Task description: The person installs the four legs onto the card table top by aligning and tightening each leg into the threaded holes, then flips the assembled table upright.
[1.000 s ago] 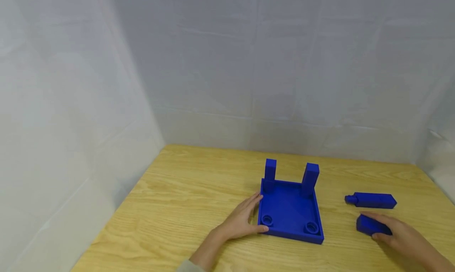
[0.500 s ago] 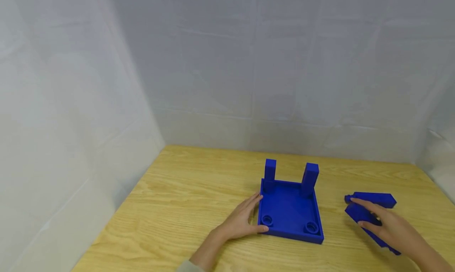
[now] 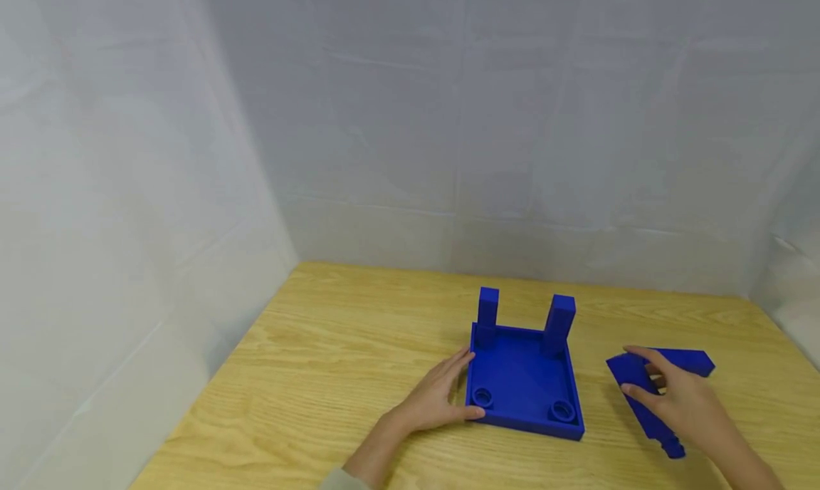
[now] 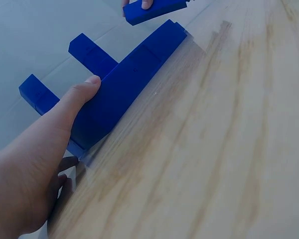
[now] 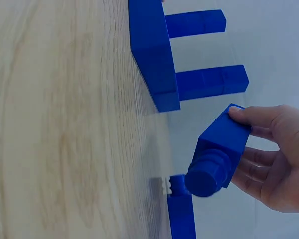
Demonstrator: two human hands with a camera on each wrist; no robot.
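A blue square tray (image 3: 520, 376) lies on the wooden table with two blue legs (image 3: 487, 306) (image 3: 560, 315) standing in its far corners. Its near corners show two round sockets (image 3: 561, 409). My left hand (image 3: 442, 394) rests against the tray's left wall (image 4: 124, 89), fingers straight and thumb at the near corner. My right hand (image 3: 679, 399) grips a third blue leg (image 3: 618, 369) above the table to the tray's right. That leg is tilted, and its round peg (image 5: 205, 180) points toward me. A fourth leg (image 3: 695, 360) lies flat behind my right hand.
Pale grey fabric walls (image 3: 448, 120) close in the table at the back and both sides. Bare wood (image 3: 333, 347) stretches to the left of the tray and along the near edge.
My right hand has lifted the leg off the table, turned it and carried it left toward the tray. The left hand and tray have stayed put.
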